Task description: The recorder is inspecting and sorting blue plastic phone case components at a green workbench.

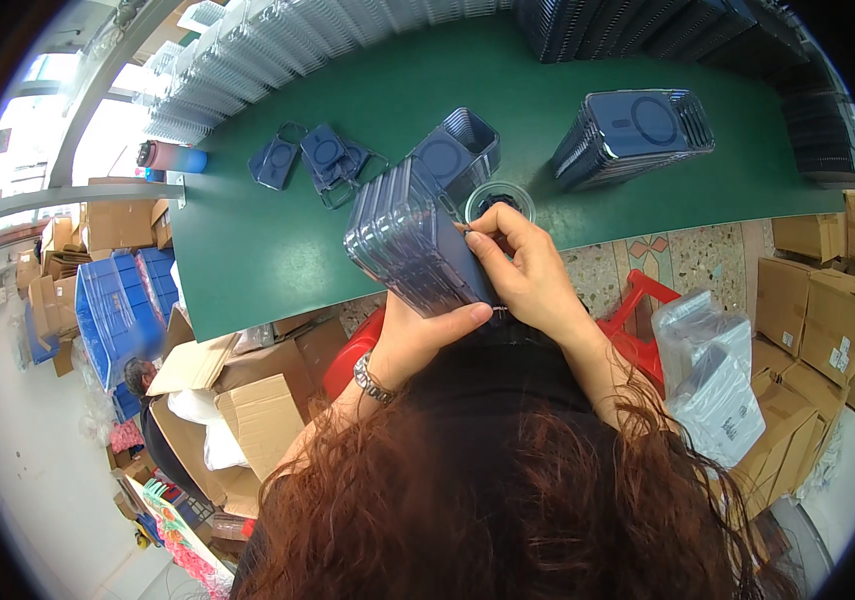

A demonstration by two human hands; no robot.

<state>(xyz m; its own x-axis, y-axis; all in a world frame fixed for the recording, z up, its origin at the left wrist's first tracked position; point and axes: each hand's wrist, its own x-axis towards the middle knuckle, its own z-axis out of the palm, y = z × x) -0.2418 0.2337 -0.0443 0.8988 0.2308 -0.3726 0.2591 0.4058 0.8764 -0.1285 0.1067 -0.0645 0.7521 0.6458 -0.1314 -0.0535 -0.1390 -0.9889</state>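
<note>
A stack of dark blue, clear-edged phone cases (397, 235) is tilted in my left hand (417, 338), whose fingers are wrapped round its lower end. My right hand (525, 268) pinches at the stack's upper right edge, thumb and forefinger together. Whatever lies between those fingertips is too small to make out. Just beyond the right hand stands a small round clear tub (527, 200) with dark bits inside. A shorter stack of cases (459, 155) rests behind the held one. Loose cases (325, 152) lie to its left, and a larger stack (632, 130) stands to the right.
Rows of clear cases (277, 50) and dark stacks (637, 28) line the far side of the green table (247, 265). A pink-and-blue bottle (175, 157) stands at the left. Red stools (637, 300), cardboard boxes (787, 305) and plastic bags (707, 370) surround me. Another person (140, 375) is at lower left.
</note>
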